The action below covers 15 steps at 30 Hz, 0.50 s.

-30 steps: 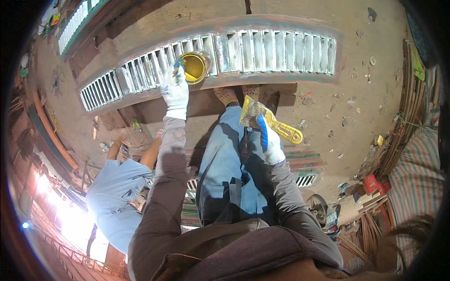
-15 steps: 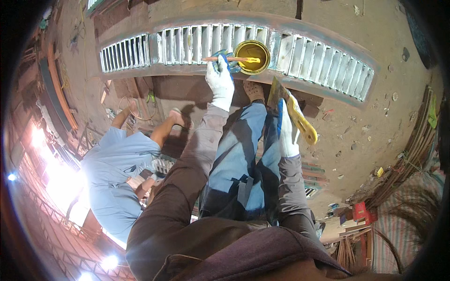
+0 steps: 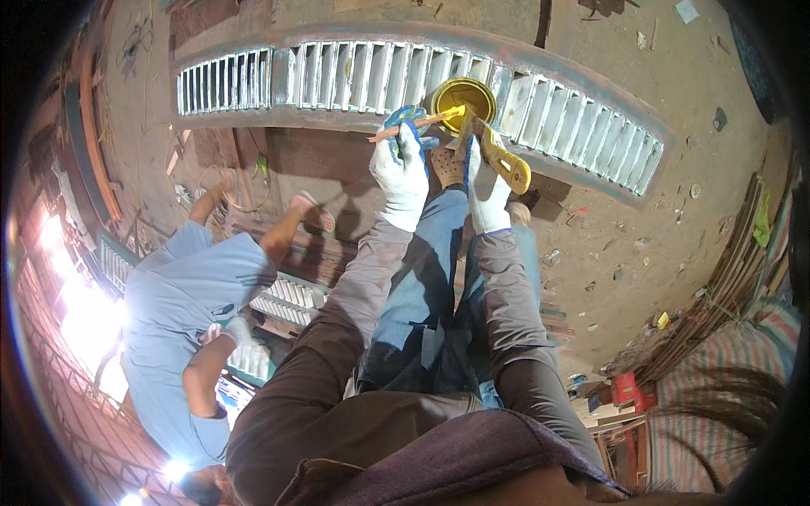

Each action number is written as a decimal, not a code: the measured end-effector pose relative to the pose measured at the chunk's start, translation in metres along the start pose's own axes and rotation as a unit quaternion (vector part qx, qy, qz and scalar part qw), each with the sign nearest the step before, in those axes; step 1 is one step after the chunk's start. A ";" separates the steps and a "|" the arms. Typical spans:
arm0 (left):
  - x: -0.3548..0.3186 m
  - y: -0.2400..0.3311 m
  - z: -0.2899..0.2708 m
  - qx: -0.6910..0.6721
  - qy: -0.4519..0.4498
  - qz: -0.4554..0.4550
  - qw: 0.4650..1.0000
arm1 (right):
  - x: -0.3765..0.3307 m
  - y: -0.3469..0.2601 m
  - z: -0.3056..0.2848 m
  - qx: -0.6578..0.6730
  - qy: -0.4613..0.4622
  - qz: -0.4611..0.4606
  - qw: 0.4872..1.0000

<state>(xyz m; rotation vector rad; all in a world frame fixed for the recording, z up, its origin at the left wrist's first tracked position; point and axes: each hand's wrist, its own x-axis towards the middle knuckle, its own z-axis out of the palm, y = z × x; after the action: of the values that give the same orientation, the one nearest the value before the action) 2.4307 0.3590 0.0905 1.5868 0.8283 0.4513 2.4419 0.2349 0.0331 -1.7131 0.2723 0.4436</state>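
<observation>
Left hand (image 3: pixel 398 177): grip clamped on stick (image 3: pixel 439 116), yellow end over tin (image 3: pixel 462 86). Right hand (image 3: pixel 488 190): grip clamped on scraper (image 3: pixel 506 166), blade beside tin's near rim; contact unclear. Tin: open, overlapping panel (image 3: pixel 283 88); support unclear. Hazards: scraper pressure could tip tin; tilted stick could drip onto panel.

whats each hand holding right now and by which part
The left hand holds a yellow-tipped stick by its shaft; the right hand holds a yellow-handled scraper near where handle and blade meet.
</observation>
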 end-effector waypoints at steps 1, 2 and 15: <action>-0.002 0.001 0.005 -0.001 0.011 0.002 1.000 | -0.001 -0.001 0.004 0.004 0.018 -0.022 1.000; -0.004 0.003 0.010 -0.001 0.022 0.004 1.000 | -0.002 -0.002 0.007 0.009 0.037 -0.043 0.998; 0.001 -0.096 0.031 0.382 0.117 0.044 0.916 | -0.004 0.021 -0.214 0.012 -0.036 0.155 0.987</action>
<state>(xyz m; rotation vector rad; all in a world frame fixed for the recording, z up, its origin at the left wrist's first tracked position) 2.4283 0.3399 -0.0084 2.3286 1.2114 0.4078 2.4599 0.0212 0.0466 -1.6316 0.4927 0.7265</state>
